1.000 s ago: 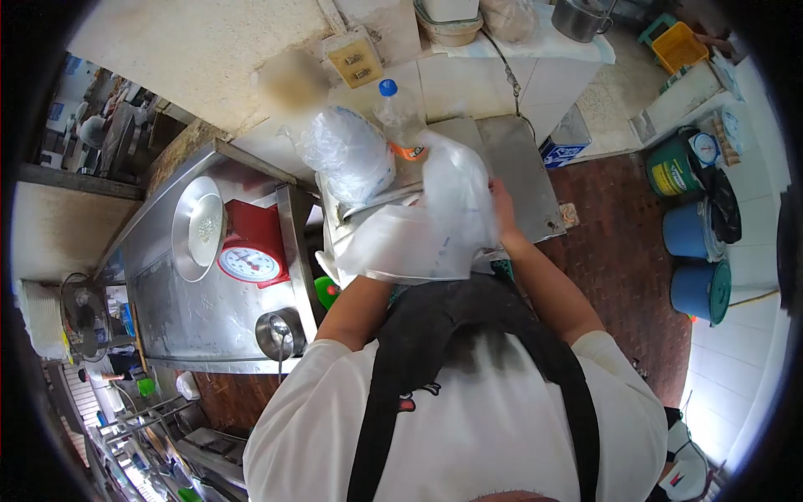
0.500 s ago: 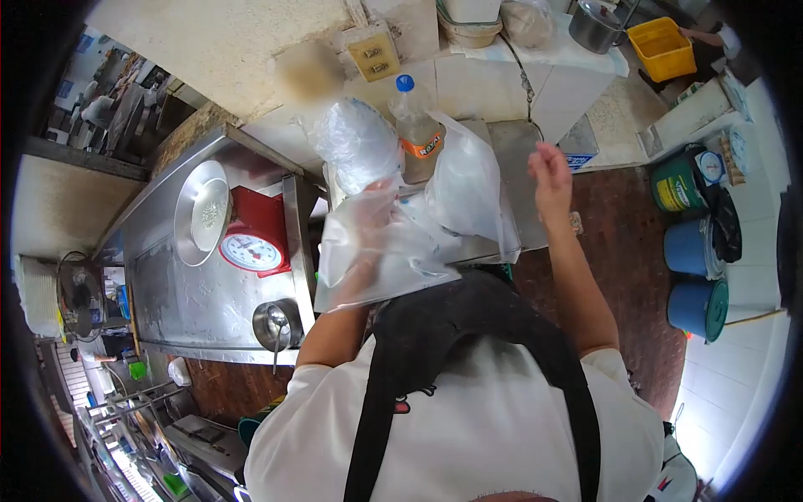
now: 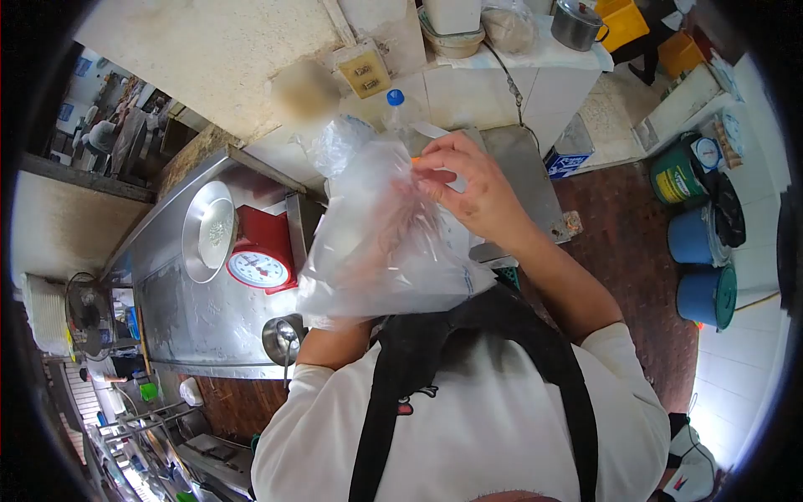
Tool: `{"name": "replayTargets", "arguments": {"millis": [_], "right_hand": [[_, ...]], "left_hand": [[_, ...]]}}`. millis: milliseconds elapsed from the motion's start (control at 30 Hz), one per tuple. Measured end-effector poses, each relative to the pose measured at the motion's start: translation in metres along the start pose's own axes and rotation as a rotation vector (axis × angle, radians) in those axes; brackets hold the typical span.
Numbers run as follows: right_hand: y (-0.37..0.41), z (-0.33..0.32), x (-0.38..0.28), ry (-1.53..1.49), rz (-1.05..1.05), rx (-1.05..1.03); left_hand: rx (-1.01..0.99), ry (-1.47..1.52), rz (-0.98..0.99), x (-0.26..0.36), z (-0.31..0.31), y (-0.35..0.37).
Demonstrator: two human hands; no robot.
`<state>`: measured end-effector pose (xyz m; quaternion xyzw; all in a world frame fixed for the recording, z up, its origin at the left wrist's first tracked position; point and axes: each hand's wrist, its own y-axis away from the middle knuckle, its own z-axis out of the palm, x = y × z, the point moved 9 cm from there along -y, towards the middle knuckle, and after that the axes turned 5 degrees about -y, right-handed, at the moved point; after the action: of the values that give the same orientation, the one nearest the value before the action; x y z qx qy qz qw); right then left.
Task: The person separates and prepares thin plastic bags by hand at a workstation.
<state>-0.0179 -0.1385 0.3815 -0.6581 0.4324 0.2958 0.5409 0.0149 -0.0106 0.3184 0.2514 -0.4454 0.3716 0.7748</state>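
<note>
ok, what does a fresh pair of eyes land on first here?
The large clear plastic bag held up dead centre, with the right hand pinching its top edge and the left hand only a pink blur through the film. Next comes the red dial weighing scale on the stainless steel counter at left, then the blue plastic buckets on the floor at far right.

No txt was legible: red kitchen scale's white dial [image 3: 259, 269], blue-white cardboard box [image 3: 567, 161] & green drum's yellow label [image 3: 674, 180] were too blurry.
</note>
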Motion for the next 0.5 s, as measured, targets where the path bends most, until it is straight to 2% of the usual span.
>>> {"name": "replayTargets", "arguments": {"millis": [133,233,333,433,500], "right_hand": [[0.002,-0.003,-0.015,0.071,-0.141,0.054],[0.006,0.009,-0.001,-0.092,0.039,-0.192],[0.008,-0.006,0.008,-0.171,0.063,-0.035],[0.012,-0.016,0.016,-0.116,0.288,0.078],[0.013,-0.016,0.008,-0.089,0.225,0.146]], "left_hand": [[-0.052,-0.133,-0.052,-0.013,-0.003,0.000],[-0.080,-0.189,-0.062,-0.014,0.001,0.003],[-0.085,-0.196,-0.052,-0.005,0.001,0.006],[-0.022,-0.220,-0.008,-0.005,0.011,0.008],[0.029,-0.276,0.016,-0.013,0.014,0.005]]}}
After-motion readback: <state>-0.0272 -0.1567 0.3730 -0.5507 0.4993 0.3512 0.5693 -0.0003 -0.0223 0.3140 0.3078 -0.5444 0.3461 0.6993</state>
